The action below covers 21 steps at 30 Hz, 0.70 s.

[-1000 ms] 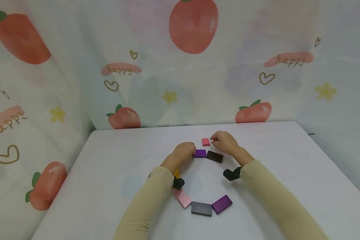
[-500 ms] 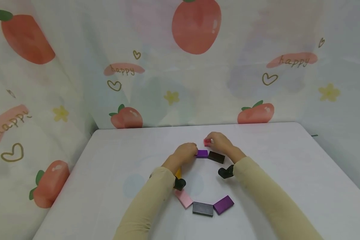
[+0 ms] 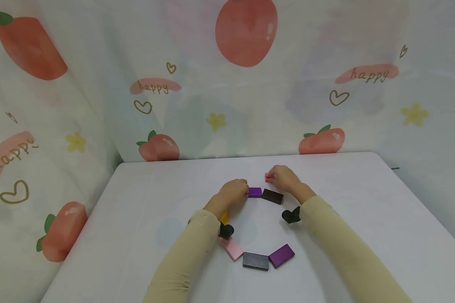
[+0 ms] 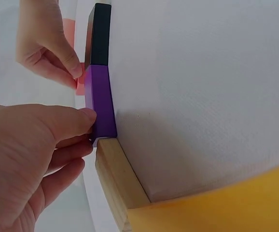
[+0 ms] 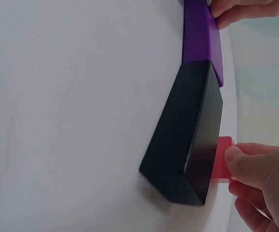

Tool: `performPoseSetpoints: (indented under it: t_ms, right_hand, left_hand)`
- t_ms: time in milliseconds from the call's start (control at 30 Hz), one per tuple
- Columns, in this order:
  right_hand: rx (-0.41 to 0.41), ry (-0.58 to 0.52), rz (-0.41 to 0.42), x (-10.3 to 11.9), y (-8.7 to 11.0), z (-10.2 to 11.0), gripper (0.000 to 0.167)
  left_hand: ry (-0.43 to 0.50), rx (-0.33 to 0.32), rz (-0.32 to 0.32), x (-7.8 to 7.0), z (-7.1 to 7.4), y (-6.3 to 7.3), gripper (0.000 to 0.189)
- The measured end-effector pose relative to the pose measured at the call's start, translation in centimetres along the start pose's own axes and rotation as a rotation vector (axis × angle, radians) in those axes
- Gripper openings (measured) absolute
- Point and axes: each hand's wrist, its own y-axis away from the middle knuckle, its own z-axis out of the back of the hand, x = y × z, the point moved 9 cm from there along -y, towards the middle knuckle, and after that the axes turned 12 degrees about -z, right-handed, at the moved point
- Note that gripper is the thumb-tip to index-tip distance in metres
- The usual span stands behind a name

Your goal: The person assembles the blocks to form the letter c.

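A row of rectangular blocks curves over the table. My left hand [image 3: 233, 191] has thumb and fingertips on the outer side of the purple block [image 4: 101, 99], near the end that meets a bare wooden block [image 4: 120, 169]. The dark block [image 5: 178, 116] adjoins the purple one's other end. Just behind the dark block, my right hand [image 3: 286, 179] pinches a small pinkish-red block [image 5: 221, 159] between thumb and fingers. The wooden block is hidden behind my left hand in the head view. A yellow block [image 3: 224, 217] shows partly beside my left wrist.
Nearer me on the white table [image 3: 136, 235], a light pink block [image 3: 232, 249], a dark grey block [image 3: 255, 261] and a second purple block [image 3: 282, 256] continue the curve. A fruit-patterned cloth [image 3: 258, 109] hangs behind the table's far edge.
My right hand has reached the small pinkish-red block, gripped it and shifted it slightly right. My left hand has stayed at the purple block.
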Motion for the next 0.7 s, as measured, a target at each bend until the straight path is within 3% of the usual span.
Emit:
performPoseSetpoints:
  t_ms: [300, 433, 533, 700]
  right_hand:
    - [-0.001, -0.004, -0.006, -2.0, 1.0, 1.0, 0.014]
    - [-0.009, -0.011, 0.002, -2.3, 1.4, 1.2, 0.017]
    - [-0.024, -0.008, 0.025, -2.4, 1.8, 1.3, 0.017]
    - [-0.051, 0.037, 0.049, -3.2, 2.7, 1.6, 0.010]
  left_hand:
    - [0.155, -0.028, 0.032, 0.7, -0.3, 0.5, 0.016]
    - [0.186, -0.027, 0.011, 0.7, -0.2, 0.7, 0.018]
    - [0.207, -0.058, -0.016, 0.7, 0.5, 1.0, 0.019]
    - [0.267, -0.163, -0.049, 1.2, 2.3, 2.2, 0.023]
